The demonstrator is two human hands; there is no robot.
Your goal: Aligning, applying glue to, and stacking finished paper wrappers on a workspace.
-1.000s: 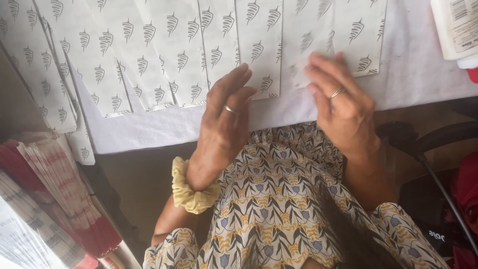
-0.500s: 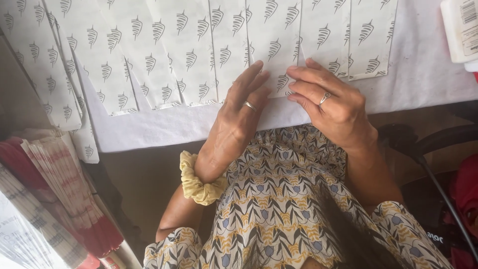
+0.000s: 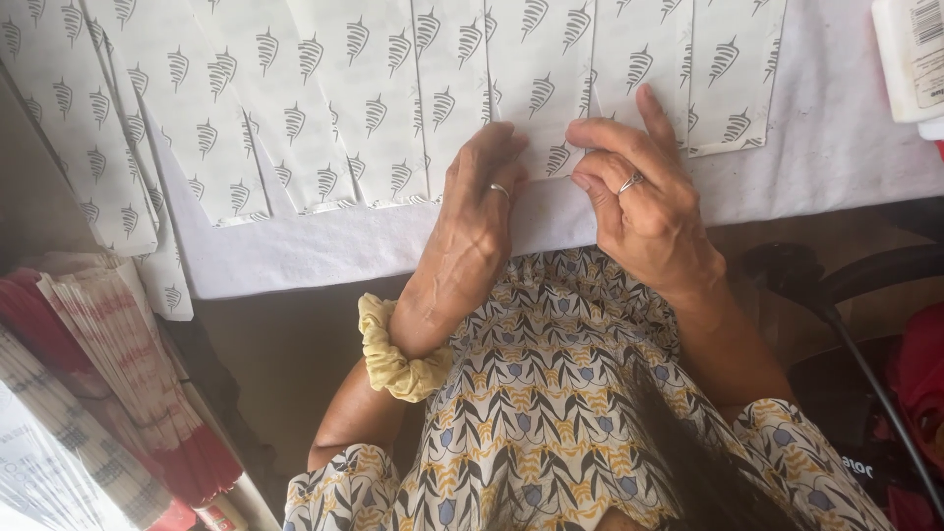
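At the lower left of the frame a stack of folded papers with red print (image 3: 118,364) lies beside the tabletop. Across the upper part, a row of white paper sheets with a dark leaf pattern (image 3: 324,108) lies side by side on a white cloth (image 3: 295,251) that covers the tabletop. Below the middle, a yellow scrunchie (image 3: 393,349) sits on the left wrist. The left hand (image 3: 472,211) lies flat with its fingers (image 3: 492,147) straight and close together, pressing on the lower edge of the middle sheet (image 3: 546,93); it wears 1 ring. Just to the right, the right hand (image 3: 644,202) bends its fingers (image 3: 605,138) narrow and pinches the bottom edge of that same sheet at the centre of the frame; the 2 hands almost touch. At the upper right corner stands a white container (image 3: 910,54), and a black cable (image 3: 865,364) runs down at the lower right.
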